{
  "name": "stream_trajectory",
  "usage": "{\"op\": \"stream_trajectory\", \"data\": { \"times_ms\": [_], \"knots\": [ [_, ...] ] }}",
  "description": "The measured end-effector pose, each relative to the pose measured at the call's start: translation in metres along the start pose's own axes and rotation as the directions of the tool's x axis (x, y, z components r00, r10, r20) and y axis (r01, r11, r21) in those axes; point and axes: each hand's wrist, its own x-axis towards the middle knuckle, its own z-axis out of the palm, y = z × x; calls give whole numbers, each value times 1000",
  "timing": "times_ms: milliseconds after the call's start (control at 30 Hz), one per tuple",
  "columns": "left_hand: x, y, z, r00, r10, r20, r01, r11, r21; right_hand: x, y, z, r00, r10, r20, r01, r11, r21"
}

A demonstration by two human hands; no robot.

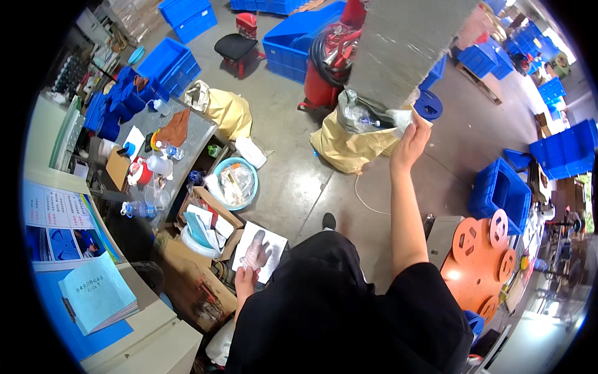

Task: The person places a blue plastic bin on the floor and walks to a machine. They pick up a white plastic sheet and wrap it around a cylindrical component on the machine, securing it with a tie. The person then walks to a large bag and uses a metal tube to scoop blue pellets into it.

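Note:
My right hand reaches forward, its fingers closed at the raised rim of a yellow woven sack. A whitish crumpled piece shows by those fingers; whether it is part of the sack I cannot tell. Inside the sack's mouth lies a grey plastic liner with a clear bottle. Low at the left, my left hand pinches the cuff end of a pale glove with greyish fingers. The glove hangs over a white sheet.
A red wheeled tank with a black hose stands behind the sack, beside a plastic-wrapped grey stack. To the left are a round basin, an open carton and a cluttered table. Orange discs lie at right.

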Motion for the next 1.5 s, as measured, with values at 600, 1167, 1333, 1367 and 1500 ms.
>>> {"op": "stream_trajectory", "data": {
  "times_ms": [600,1167,1333,1367,1500],
  "knots": [
    [-72,-23,89,899,135,-416,-132,991,34,-126,243,89,334,865,374,-922,382,-59],
    [-205,-126,25,543,321,-776,-145,946,289,-350,-107,125,-844,-307,440,246,508,826],
    [-259,-135,-66,355,137,-925,95,979,181,-478,-277,-4,-931,-360,56,-290,826,484],
    [-272,-137,-72,299,162,-940,95,975,199,-502,-312,-47,-966,-254,-37,-251,905,343],
    [-322,-164,-97,55,286,-957,117,950,290,-567,-404,-172,-931,-78,-357,-64,997,-51]
  ]
}}
